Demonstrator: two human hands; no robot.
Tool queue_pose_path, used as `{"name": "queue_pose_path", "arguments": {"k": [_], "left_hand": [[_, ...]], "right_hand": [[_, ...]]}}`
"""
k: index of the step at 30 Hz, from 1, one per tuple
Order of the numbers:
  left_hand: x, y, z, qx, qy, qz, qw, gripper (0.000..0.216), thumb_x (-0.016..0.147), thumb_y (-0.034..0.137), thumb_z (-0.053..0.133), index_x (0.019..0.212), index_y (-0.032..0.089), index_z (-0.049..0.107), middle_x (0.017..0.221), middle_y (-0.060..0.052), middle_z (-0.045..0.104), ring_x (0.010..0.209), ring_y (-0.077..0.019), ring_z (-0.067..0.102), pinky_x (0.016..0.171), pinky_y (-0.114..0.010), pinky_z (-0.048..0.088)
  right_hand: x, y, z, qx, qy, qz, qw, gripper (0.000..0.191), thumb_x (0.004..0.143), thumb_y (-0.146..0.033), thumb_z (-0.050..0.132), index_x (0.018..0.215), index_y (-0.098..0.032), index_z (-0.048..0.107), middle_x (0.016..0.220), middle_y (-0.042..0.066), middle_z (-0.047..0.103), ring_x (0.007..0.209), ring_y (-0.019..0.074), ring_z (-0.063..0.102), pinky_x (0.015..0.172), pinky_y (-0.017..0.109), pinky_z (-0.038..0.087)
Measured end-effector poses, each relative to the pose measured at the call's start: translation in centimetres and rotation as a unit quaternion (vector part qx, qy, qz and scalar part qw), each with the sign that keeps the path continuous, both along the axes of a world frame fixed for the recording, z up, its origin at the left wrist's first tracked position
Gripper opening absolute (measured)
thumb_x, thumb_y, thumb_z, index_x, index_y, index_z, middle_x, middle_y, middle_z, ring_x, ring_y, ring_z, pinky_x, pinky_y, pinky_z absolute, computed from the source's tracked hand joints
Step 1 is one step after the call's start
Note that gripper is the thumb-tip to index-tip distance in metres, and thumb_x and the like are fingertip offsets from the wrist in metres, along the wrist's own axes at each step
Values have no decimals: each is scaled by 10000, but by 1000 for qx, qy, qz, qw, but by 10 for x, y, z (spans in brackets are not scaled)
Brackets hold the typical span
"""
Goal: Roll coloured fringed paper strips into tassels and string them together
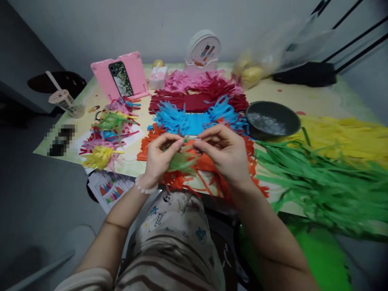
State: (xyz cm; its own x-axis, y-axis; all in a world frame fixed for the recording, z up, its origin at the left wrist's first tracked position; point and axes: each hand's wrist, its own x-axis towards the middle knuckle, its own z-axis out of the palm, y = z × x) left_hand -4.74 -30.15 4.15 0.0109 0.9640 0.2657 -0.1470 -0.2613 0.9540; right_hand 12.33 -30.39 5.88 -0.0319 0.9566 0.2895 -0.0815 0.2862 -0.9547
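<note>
My left hand (160,155) is closed in a pinch on a small bundle of green fringed paper strips (182,161), held above the table's near edge. My right hand (226,151) is pinched too, its fingertips meeting the left hand's at the top of the green bundle, where a thin pale strip shows. Under both hands lies orange fringed paper (209,163). Behind it lie blue fringed paper (194,119) and dark red fringed paper (197,99).
Finished multicolour paper tufts (106,133) lie at the left. A dark bowl (273,119) stands at the right, beside green strips (321,182) and yellow paper (348,135). A phone on a pink stand (121,76), a white round box (203,48) and a plastic bag (273,52) line the back.
</note>
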Motion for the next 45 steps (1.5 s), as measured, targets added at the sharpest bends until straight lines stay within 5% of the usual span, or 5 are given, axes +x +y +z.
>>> {"name": "queue_pose_path", "arguments": {"k": [5, 17, 27, 34, 45], "left_hand": [[-7, -17, -1, 9, 3, 13, 1000, 329, 826, 495, 833, 835, 180, 738, 783, -8, 719, 693, -97, 628, 724, -226, 534], [-11, -39, -1, 51, 8, 40, 998, 348, 852, 520, 803, 826, 185, 714, 763, -10, 695, 668, -100, 614, 698, -238, 532], [-14, -45, 2, 170, 141, 89, 971, 307, 930, 467, 716, 799, 189, 717, 818, -43, 721, 798, -149, 673, 784, -282, 525], [-6, -46, -4, 16, -8, -25, 1000, 349, 842, 528, 808, 843, 186, 740, 748, -9, 711, 665, -111, 644, 684, -247, 543], [3, -53, -3, 63, 21, 46, 997, 302, 849, 467, 819, 867, 184, 714, 837, -25, 730, 785, -125, 705, 750, -243, 567]], "right_hand": [[-22, -16, -2, -27, 43, 44, 998, 360, 762, -495, 883, 873, -209, 697, 781, 5, 772, 682, 155, 759, 656, 284, 659], [-36, -37, 2, -26, 37, 11, 999, 320, 777, -471, 870, 826, -204, 699, 660, -12, 739, 546, 122, 692, 527, 237, 599], [-39, -43, -3, -37, 21, -3, 999, 398, 767, -554, 862, 778, -210, 662, 589, -25, 687, 485, 112, 632, 466, 224, 521], [-36, -44, -4, -28, 33, -13, 999, 356, 782, -523, 854, 786, -222, 663, 582, -39, 656, 488, 98, 592, 468, 217, 475], [-34, -48, -10, -8, 14, -47, 999, 341, 801, -526, 828, 798, -222, 672, 546, -54, 572, 462, 90, 501, 459, 228, 400]]}}
